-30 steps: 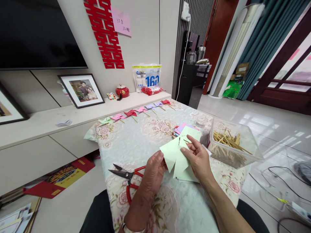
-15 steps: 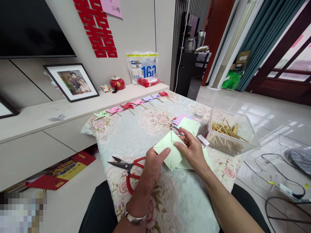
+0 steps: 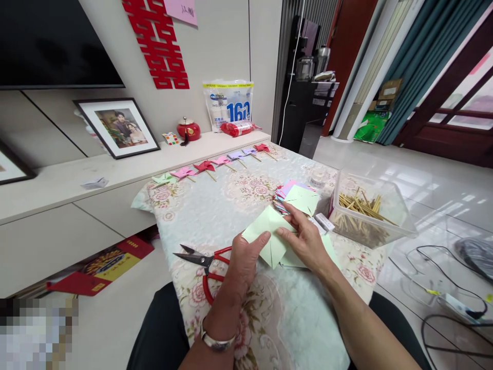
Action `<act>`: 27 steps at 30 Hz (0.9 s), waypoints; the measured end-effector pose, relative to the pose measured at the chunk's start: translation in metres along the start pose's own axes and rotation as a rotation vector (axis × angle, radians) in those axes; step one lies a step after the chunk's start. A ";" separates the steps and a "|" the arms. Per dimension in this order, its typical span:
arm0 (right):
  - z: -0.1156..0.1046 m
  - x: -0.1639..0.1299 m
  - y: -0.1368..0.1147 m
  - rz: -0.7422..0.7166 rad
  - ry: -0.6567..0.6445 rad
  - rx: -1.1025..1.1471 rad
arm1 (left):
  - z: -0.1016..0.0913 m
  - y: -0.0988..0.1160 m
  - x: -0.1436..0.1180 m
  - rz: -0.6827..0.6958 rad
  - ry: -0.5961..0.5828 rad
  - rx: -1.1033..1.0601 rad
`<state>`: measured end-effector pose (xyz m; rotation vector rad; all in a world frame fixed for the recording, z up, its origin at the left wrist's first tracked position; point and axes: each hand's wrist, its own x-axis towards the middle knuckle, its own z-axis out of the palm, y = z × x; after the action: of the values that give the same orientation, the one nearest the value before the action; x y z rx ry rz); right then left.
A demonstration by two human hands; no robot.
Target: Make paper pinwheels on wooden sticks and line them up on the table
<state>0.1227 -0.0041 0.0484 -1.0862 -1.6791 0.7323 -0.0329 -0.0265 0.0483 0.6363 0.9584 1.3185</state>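
Head camera looks down on two hands working at one pale green paper (image 3: 269, 236), which lies low over the near middle of the desk (image 3: 215, 216). The left hand (image 3: 242, 264) grasps the near left edge of the paper, with the thumb pressed on top. The right hand (image 3: 306, 241) grasps the right side, its fingers laid flat over the folded flaps. The paper has cuts and folds, so several points stand out from it. It looks very light and thin, soft enough to bend, and it could tear easily at the cuts; I judge it is best taken by the edges or by a folded corner, with a gentle pinch.

Just left of the left hand, red-handled scissors (image 3: 204, 262) lie open on the flowered cloth. Just beyond the right hand is a stack of coloured paper squares (image 3: 295, 198). To the right of it stands a clear plastic box (image 3: 370, 216) with wooden sticks. Along the far edge of the desk a row of finished paper pinwheels (image 3: 204, 167) lies side by side.
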 end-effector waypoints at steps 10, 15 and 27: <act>0.001 -0.004 -0.013 -0.440 0.105 -0.419 | -0.004 0.003 0.003 0.049 0.085 -0.071; 0.003 -0.010 -0.023 -0.525 -0.030 -0.449 | 0.002 0.015 -0.002 0.047 0.078 -0.081; 0.006 -0.013 -0.018 -0.537 -0.189 -0.460 | -0.001 0.011 0.002 0.020 0.057 -0.166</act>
<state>0.1125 -0.0235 0.0566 -0.8137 -2.2442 0.1026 -0.0393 -0.0224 0.0565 0.4844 0.8801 1.4239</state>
